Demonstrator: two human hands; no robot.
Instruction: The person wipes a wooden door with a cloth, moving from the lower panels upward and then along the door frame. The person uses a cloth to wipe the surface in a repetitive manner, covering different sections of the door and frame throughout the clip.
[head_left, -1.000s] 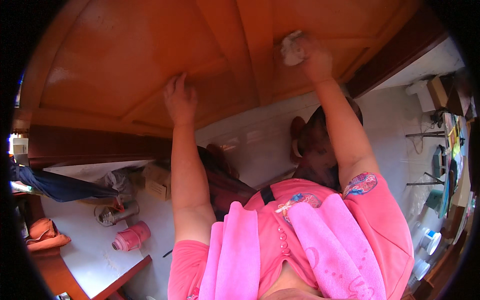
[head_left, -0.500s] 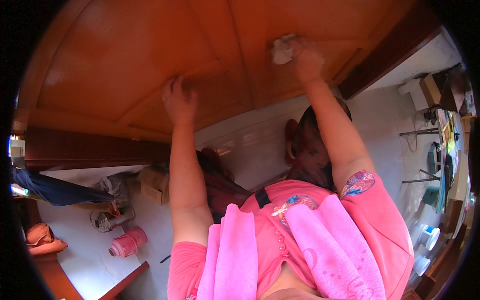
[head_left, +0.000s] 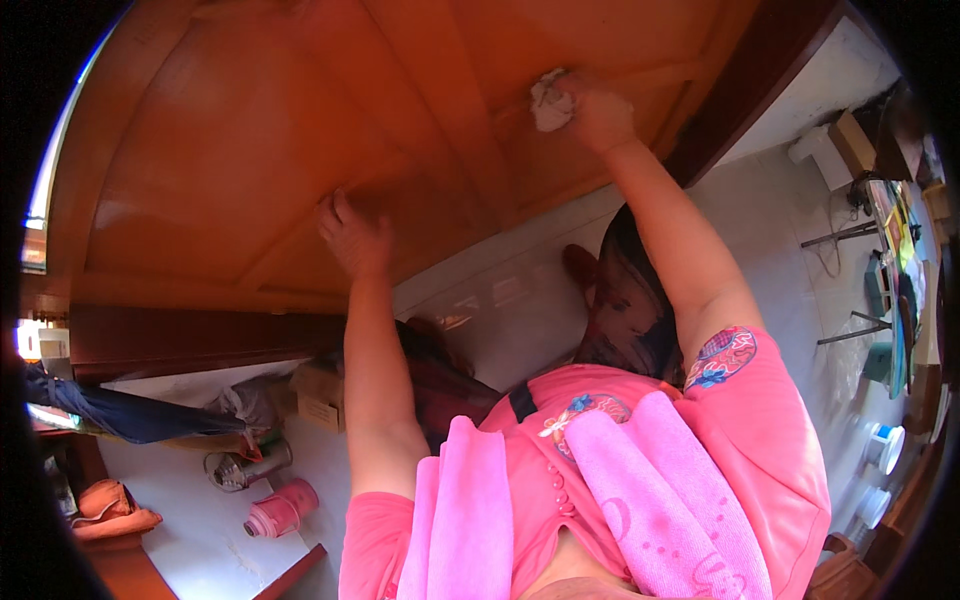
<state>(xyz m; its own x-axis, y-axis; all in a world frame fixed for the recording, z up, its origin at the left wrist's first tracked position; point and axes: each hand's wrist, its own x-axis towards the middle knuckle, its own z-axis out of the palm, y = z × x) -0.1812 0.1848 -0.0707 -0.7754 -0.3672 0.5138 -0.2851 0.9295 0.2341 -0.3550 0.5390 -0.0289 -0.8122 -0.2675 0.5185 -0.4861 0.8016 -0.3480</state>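
A large orange-brown wooden door (head_left: 290, 130) with raised panels fills the upper part of the view. My right hand (head_left: 600, 118) is closed on a crumpled whitish cloth (head_left: 552, 102) and presses it against a panel on the door's right side. Lower down and to the left, my left hand (head_left: 357, 238) lies against the wood near the bottom panel moulding. Its fingers are apart and slightly bent, with nothing in them.
A dark wooden frame (head_left: 200, 340) borders the door. At the lower left are a pink thermos flask (head_left: 283, 507), a cardboard box (head_left: 318, 398) and a dark blue folded cloth (head_left: 130, 408). A thin-legged table (head_left: 893, 250) stands at the right. A pink towel (head_left: 660, 490) hangs over my chest.
My right hand and its cloth have shifted slightly left across the door. My left hand sits a little lower on the wood. The whole view has tilted slightly.
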